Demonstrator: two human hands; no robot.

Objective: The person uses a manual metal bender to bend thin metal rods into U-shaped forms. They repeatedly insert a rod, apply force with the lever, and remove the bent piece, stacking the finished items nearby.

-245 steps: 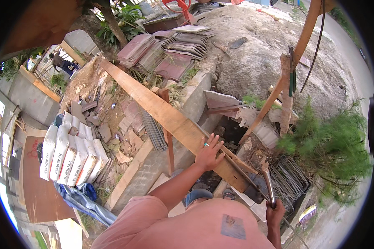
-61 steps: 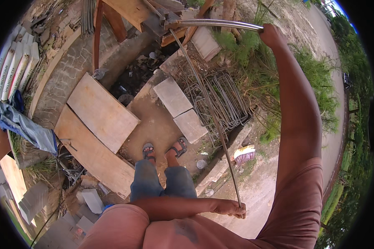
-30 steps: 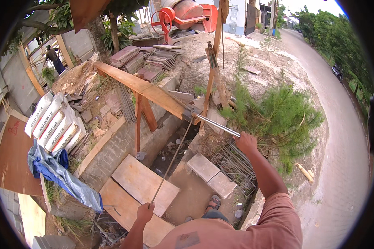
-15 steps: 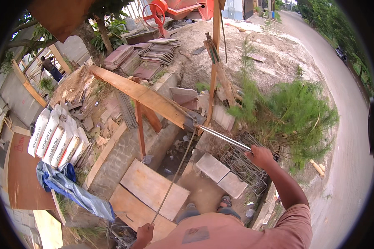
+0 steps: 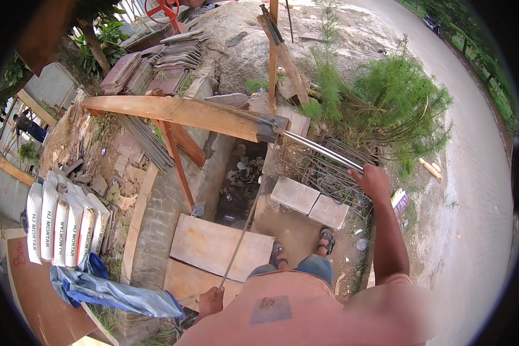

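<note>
A thin steel rod [image 5: 245, 228] runs from the wooden plank [image 5: 179, 112] down to the left hand [image 5: 211, 301], which clenches its lower end. The right hand [image 5: 373, 181] grips a metal pipe [image 5: 320, 150] fixed at the plank's end.

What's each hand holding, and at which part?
Right hand grips the outer end of the metal pipe handle on the plank-mounted bender. Left hand holds the near end of the thin steel rod running to it.

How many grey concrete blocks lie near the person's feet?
2. One grey block lies left, the other grey block right, side by side below the pile of bent steel rods. More may be hidden.
</note>
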